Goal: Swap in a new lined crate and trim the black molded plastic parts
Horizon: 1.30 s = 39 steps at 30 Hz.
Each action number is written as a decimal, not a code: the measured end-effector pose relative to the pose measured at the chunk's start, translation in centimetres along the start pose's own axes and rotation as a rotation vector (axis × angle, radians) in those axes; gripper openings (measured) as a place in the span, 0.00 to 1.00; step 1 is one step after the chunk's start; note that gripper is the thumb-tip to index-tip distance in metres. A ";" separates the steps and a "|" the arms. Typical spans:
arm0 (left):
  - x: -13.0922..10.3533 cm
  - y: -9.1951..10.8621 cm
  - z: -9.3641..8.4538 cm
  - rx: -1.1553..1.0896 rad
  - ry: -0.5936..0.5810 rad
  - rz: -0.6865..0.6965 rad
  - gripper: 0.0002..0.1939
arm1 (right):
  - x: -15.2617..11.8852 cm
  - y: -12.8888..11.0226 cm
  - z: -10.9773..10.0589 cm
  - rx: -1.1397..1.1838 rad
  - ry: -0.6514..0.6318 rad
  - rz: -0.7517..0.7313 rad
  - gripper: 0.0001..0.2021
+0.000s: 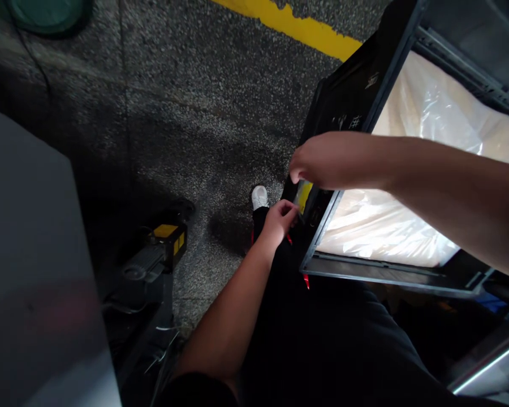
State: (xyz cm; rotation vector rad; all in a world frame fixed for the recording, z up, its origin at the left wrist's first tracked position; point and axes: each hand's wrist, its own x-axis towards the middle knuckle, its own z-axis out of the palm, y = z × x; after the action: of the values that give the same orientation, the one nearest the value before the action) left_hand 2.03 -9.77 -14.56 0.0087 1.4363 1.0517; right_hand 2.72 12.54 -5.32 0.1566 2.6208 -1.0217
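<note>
A black crate (348, 107) with pale printed characters on its side stands at the right. Inside it lies a shiny clear plastic bag (432, 113) over beige contents. On the crate's near side is a clear-and-yellow label (305, 196). My right hand (311, 161) reaches across the crate, its fingers curled down at the label's upper end. At the lower end, my left hand (282, 219) pinches the label's edge between thumb and fingertips. The exact grip of the right fingertips is partly hidden.
A grey panel (34, 254) fills the left side. Beside it is a dark machine with a yellow-marked box (173, 240) and loose wires. A yellow line (297, 28) crosses the speckled floor. A green round container (51, 14) sits top left. My white shoe (259, 196) shows below.
</note>
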 end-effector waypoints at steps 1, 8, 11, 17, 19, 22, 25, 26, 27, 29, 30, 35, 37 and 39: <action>-0.1 0.2 0.1 0.008 0.005 0.010 0.12 | -0.6 0.1 -1.9 -0.069 -0.046 -0.046 0.11; 1.0 1.5 1.9 0.256 0.091 0.192 0.11 | -8.2 -1.9 -5.4 0.089 0.538 0.112 0.11; 2.0 2.2 1.9 0.395 0.078 0.229 0.10 | -10.9 -2.4 -4.0 0.167 0.723 0.262 0.10; 3.5 3.4 -0.5 0.695 0.104 0.400 0.26 | -17.9 -0.9 -0.7 0.215 0.948 0.591 0.09; 3.8 4.2 -0.9 0.618 0.145 0.361 0.26 | -22.1 -0.3 1.2 0.145 1.026 0.711 0.10; 3.1 6.3 -0.5 0.529 0.165 0.327 0.21 | -29.4 1.0 4.5 0.089 1.091 1.044 0.15; 1.5 9.0 0.6 0.572 0.126 0.356 0.23 | -36.1 3.1 7.4 0.126 1.118 1.529 0.22; 0.9 9.8 1.1 0.605 0.120 0.346 0.24 | -37.9 3.9 8.0 0.139 1.138 1.617 0.24; 0.4 10.5 1.6 0.644 0.123 0.329 0.25 | -39.4 4.8 8.5 0.158 1.152 1.684 0.25; 0.0 11.8 2.5 0.741 0.162 0.305 0.28 | -42.0 6.7 9.0 0.228 1.158 1.772 0.25; 0.2 12.3 2.9 0.792 0.195 0.297 0.28 | -43.1 7.7 9.1 0.278 1.147 1.806 0.25; 3.4 14.7 3.8 0.923 0.334 0.214 0.32 | -46.8 13.5 8.8 0.509 1.082 1.775 0.25; 4.5 15.7 4.2 0.915 0.349 0.189 0.31 | -47.3 15.9 8.8 0.605 1.052 1.670 0.22; 4.9 16.7 4.7 0.928 0.350 0.194 0.28 | -47.2 17.8 8.9 0.684 1.029 1.582 0.20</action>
State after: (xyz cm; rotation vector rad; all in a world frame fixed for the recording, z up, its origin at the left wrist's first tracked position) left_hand -4.83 5.50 -7.70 0.6687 2.1689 0.4602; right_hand 53.28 20.32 -7.03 2.8007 1.4117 -1.0826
